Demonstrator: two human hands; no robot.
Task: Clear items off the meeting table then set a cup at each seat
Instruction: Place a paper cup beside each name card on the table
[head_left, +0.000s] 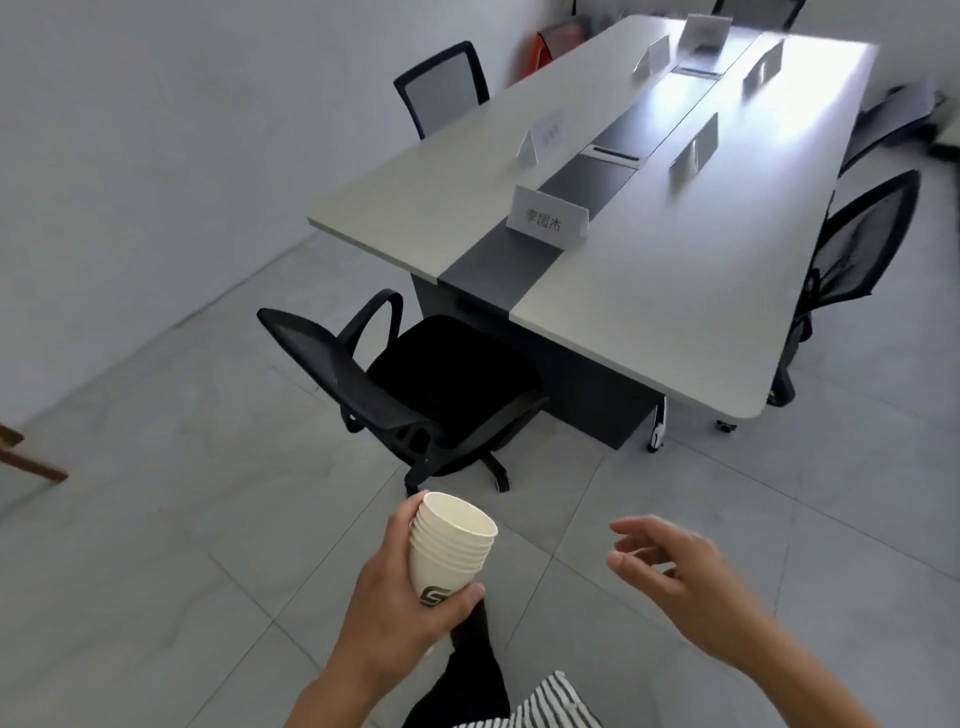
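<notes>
My left hand (387, 597) is closed around a stack of several white paper cups (449, 551), held tilted over the floor, well short of the table. To its right my right hand (670, 566) hovers empty with the fingers spread. The long meeting table (675, 270), pale with a dark centre strip, stretches away ahead. Several white name cards stand on it, the nearest name card (548, 215) at the near end and another name card (537, 137) on the left side.
A black mesh chair (415, 384) is at the table's near end, turned sideways. Another chair (441, 85) is on the left side, and a right-side chair (852, 260) is pushed in. The floor is grey tile. A wooden leg (26, 457) shows at far left.
</notes>
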